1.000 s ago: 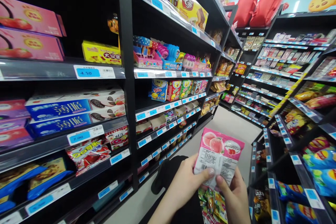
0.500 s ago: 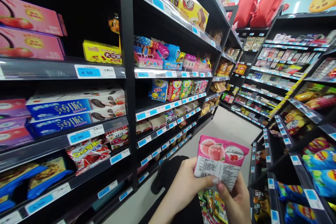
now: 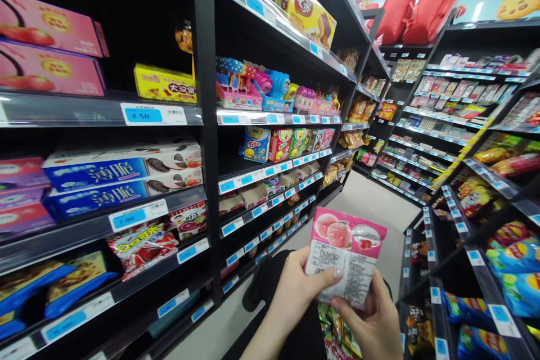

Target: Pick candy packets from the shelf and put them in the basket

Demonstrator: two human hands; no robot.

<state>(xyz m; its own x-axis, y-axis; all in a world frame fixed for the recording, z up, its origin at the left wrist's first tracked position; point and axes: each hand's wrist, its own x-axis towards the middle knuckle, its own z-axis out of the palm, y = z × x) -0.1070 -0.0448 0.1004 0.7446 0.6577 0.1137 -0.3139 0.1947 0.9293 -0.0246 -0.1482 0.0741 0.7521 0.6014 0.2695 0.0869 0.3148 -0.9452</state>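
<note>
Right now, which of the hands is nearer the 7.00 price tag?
Left. The left hand is below and right of the 7.00 price tag, holding the left edge of the pink packet; the right hand is farther right, at its lower right.

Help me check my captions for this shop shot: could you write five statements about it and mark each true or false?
1. Both the left hand and the right hand hold the pink-and-white snack packet. True.
2. The fruit pictured largest on the packet is a bunch of grapes. False: it is peaches.
3. The 4.50 price tag is on the shelf edge below the yellow 大汉堡 box. True.
4. The blue-and-white cookie boxes lie below the 7.00 price tag. False: they are stacked above it.
5. Two pink boxes are stacked on the same shelf as the yellow 大汉堡 box. True.
</note>
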